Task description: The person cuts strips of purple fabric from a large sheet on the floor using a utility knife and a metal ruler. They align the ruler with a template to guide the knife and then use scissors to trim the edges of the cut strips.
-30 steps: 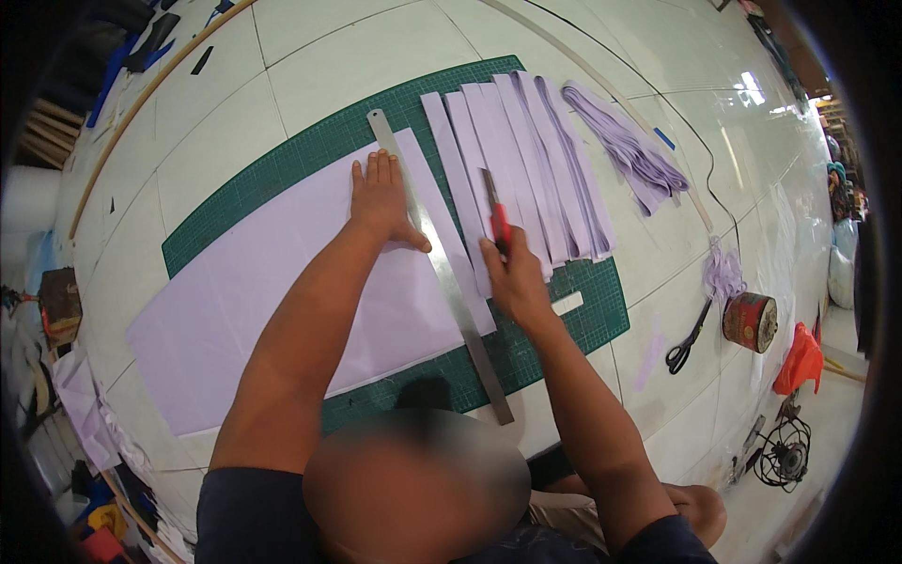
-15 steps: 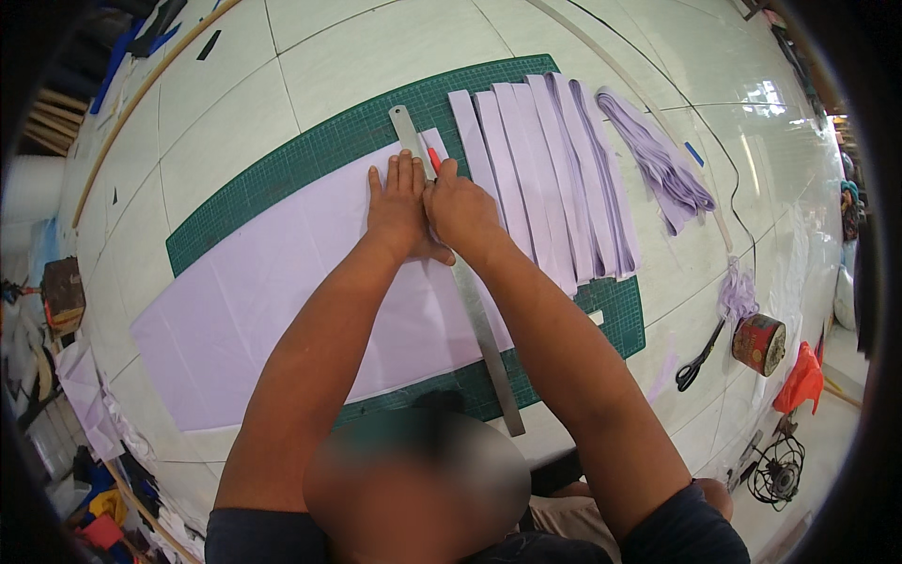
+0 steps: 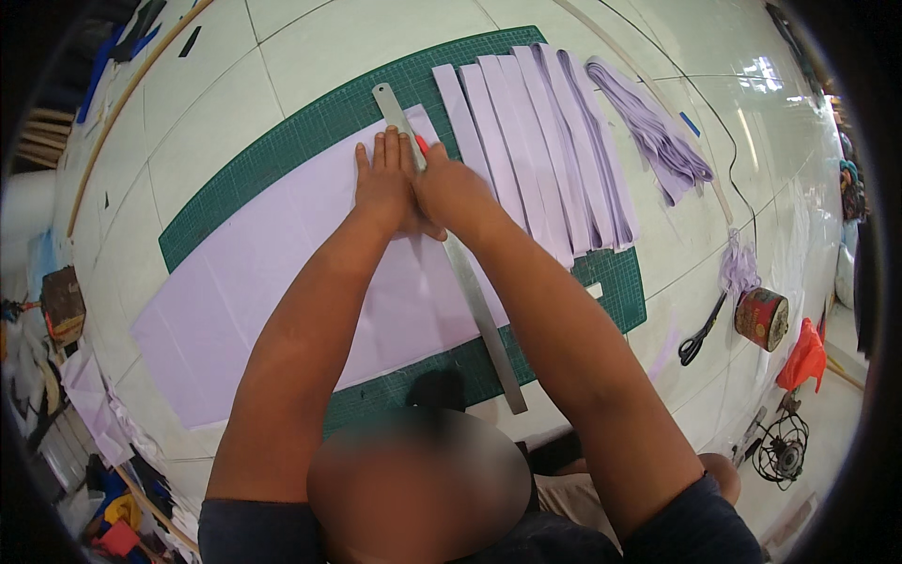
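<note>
A layered piece of lilac fabric (image 3: 254, 282) lies on a green cutting mat (image 3: 221, 211). Across its right part runs a long steel ruler (image 3: 486, 324), slanting from far to near. My left hand (image 3: 383, 193) presses flat on the ruler and fabric, fingers stretched toward the far end. Close against it, my right hand (image 3: 456, 193) is closed round a red utility knife (image 3: 422, 146), held along the ruler's right edge; its blade is hidden. Right of that hand, several folded lilac strips (image 3: 517, 141) lie side by side on the mat.
A lilac fabric bundle (image 3: 648, 132) lies on the tiled floor (image 3: 282, 52) beyond the strips. To the right are black-handled scissors (image 3: 695, 343), a round tin (image 3: 761, 318), a red plastic bag (image 3: 803, 359) and a thin cable (image 3: 723, 132). A long wooden stick (image 3: 117, 122) lies at the left.
The whole view has shifted slightly, so the mat sits higher. My right hand with the utility knife has slid a little toward me along the ruler; my left hand stays pressed down.
</note>
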{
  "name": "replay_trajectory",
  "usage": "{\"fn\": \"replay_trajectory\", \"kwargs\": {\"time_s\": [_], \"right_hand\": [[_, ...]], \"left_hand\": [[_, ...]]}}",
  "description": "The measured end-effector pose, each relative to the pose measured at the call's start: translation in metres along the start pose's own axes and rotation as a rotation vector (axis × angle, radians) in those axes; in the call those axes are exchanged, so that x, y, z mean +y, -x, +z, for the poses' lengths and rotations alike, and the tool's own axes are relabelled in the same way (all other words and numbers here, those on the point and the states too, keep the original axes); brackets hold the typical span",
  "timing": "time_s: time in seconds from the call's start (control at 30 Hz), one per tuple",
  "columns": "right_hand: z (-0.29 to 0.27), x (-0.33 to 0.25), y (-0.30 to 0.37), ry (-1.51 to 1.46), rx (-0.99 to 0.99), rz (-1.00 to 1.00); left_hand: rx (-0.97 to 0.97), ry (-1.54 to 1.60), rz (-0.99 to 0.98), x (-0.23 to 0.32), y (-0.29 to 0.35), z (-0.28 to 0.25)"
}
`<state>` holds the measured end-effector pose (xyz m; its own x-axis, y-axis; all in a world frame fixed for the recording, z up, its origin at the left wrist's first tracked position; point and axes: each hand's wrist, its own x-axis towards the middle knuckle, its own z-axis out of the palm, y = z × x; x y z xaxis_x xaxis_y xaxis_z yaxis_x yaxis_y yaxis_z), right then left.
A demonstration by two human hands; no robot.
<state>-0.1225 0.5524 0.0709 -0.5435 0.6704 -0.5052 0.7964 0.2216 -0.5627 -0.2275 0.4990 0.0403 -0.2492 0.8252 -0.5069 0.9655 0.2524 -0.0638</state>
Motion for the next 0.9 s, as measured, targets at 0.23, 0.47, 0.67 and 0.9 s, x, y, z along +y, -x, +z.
{"fn": "replay_trajectory", "kwargs": {"time_s": [0.23,0.47,0.67,0.9], "right_hand": [[0.034,0.073,0.089,0.030,-0.010,0.005],[0.048,0.108,0.209,0.114,-0.189,0.204],[0.065,0.159,0.284,0.169,-0.185,0.197],[0.037,0.136,0.288,0.181,-0.164,0.119]], "left_hand": [[-0.010,-0.004,0.004,0.006,0.007,-0.008],[-0.031,-0.016,-0.022,0.003,0.009,-0.010],[-0.011,-0.005,-0.013,0.009,0.003,-0.005],[-0.025,-0.031,-0.015,0.004,0.006,-0.013]]}}
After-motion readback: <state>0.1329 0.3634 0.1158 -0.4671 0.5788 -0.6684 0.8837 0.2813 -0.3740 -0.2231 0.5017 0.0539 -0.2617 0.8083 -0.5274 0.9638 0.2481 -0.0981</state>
